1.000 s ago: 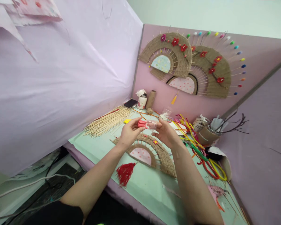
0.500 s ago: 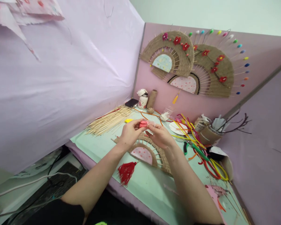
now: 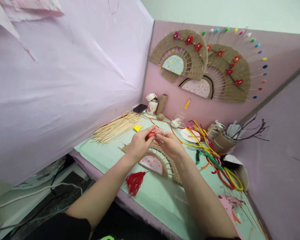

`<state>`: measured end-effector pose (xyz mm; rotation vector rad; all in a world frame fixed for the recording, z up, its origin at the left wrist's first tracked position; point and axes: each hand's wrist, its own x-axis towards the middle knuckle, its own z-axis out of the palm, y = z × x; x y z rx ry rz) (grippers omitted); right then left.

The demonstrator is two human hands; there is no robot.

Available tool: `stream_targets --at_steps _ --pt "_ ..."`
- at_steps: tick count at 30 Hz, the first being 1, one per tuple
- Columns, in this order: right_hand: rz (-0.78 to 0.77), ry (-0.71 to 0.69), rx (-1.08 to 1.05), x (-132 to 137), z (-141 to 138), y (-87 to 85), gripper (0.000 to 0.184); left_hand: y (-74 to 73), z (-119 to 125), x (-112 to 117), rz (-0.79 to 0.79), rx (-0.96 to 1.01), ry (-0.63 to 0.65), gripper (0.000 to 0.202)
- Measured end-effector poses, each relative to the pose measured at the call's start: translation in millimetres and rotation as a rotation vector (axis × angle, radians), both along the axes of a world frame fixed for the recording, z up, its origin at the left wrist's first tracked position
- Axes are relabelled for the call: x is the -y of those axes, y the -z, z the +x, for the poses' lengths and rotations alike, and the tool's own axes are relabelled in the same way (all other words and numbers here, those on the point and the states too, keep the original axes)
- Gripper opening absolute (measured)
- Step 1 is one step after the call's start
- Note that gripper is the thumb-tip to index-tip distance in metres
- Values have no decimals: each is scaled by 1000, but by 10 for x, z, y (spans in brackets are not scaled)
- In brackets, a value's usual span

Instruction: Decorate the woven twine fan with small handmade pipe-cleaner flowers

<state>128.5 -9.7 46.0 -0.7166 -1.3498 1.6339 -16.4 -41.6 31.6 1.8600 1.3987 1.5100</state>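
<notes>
Both my hands meet above the table. My left hand (image 3: 139, 145) pinches a small red piece (image 3: 151, 133) in a clear wrapper, and my right hand (image 3: 170, 144) pinches the same piece from the other side. Right below them a woven jute fan (image 3: 165, 159) with a pink paper centre lies flat on the green table (image 3: 155, 195). A red tassel (image 3: 134, 182) hangs from the fan's near end.
A bundle of bamboo sticks (image 3: 116, 127) lies at the left. Coloured pipe cleaners (image 3: 210, 151), pliers and cups crowd the right side. A twine spool (image 3: 162, 104), a small jar and a phone stand at the back. Finished fans (image 3: 202, 63) hang on the wall.
My hands have come closer together and dropped a little towards the fan, closing round the red piece. The clear wrapper that stuck out between them is now bunched in my fingers.
</notes>
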Motion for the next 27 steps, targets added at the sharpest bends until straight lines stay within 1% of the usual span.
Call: stream_targets --at_steps 3,7,10,13,15,18,21,24,27 --pt "-20 -3 1 18 -2 0 26 5 -37 -12 13 -55 -1 44" --pt "0 -20 37 14 -4 28 26 38 -45 -37 6 -101 -1 42" --pt "12 -70 31 16 -10 37 31 43 -32 -36 -36 -97 -13 39" --pt "47 -111 44 28 -5 18 32 43 -49 -36 -61 -57 -15 39" --pt "95 -84 106 30 15 -5 30 57 -85 -50 -76 -7 -10 42" --pt "165 31 228 11 76 -33 24 97 -151 -86 -134 71 -2 46" --pt "245 116 278 -18 151 -54 21 127 -193 -118 -204 149 34 48" --pt "297 130 327 -22 209 -88 24 124 -195 -128 -259 213 106 51" --pt "302 126 355 -6 233 -124 27 108 -182 -120 -299 232 165 49"
